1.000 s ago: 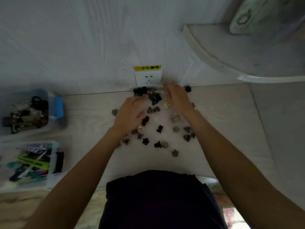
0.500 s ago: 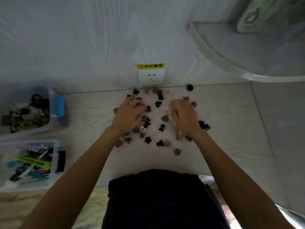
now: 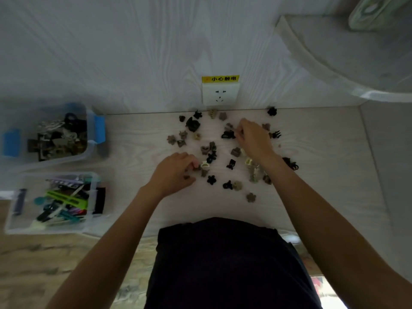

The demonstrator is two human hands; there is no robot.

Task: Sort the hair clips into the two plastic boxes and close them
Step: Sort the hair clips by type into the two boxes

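Dim tabletop [image 3: 138, 210]; hands [image 3: 176, 172] over clips [image 3: 231, 163].

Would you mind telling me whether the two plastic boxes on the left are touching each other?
Apart. The head view shows a strip of bare table between the blue-latched box and the box of long colourful clips.

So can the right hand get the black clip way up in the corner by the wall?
Probably yes. The black clip lies alone by the wall, just beyond the right hand, with only bare table between them.
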